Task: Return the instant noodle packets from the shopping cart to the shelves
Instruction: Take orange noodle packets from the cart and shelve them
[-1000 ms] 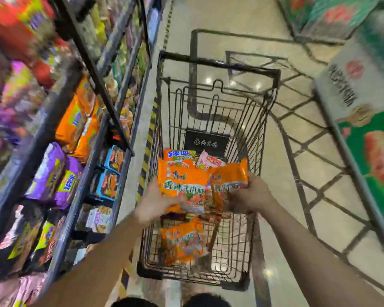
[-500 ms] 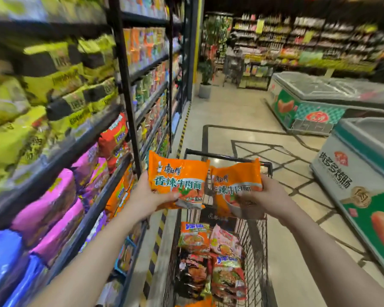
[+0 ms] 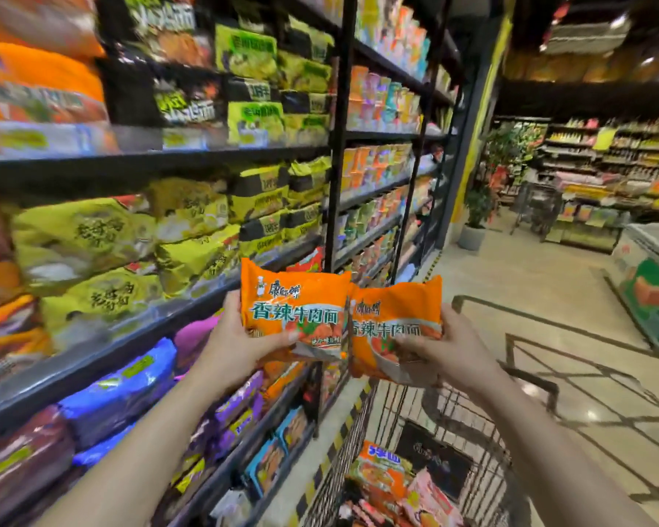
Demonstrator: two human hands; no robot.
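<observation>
- Head view: we see both arms raised in front of the shelves [image 3: 191, 317], each hand holding one orange packet at about the same height
- The left hand [image 3: 236, 348] grips the left orange packet [image 3: 295, 310] at its lower left, thumb lying across the front near the lower edge, fingers curled behind
- The right hand [image 3: 446, 348] grips the right orange packet [image 3: 394, 329] at its lower right, thumb on the front, fingers behind
- The two packets sit side by side; the left one's right edge overlaps the right one's left edge
- Print on the left packet: a small chef figure and 康师傅 at top, 香辣牛肉面 in large white characters across the middle; smaller writing at the bottom is too blurred to read
- The right packet shows the same 香辣牛肉面 line, its first character partly covered
- Both packets are held in the air above the shopping cart [image 3: 472, 443], just beside the shelf edge, touching no shelf
- More noodle packets [image 3: 389, 484] lie in the cart; the top one is orange with blue characters we cannot read surely
- The shelves at left hold yellow-green packs [image 3: 92, 237], purple and blue packs [image 3: 122, 389] lower down, cup noodles [image 3: 381, 100] farther along; their print is motion-blurred
- A chest freezer [image 3: 651, 283] stands at far right
</observation>
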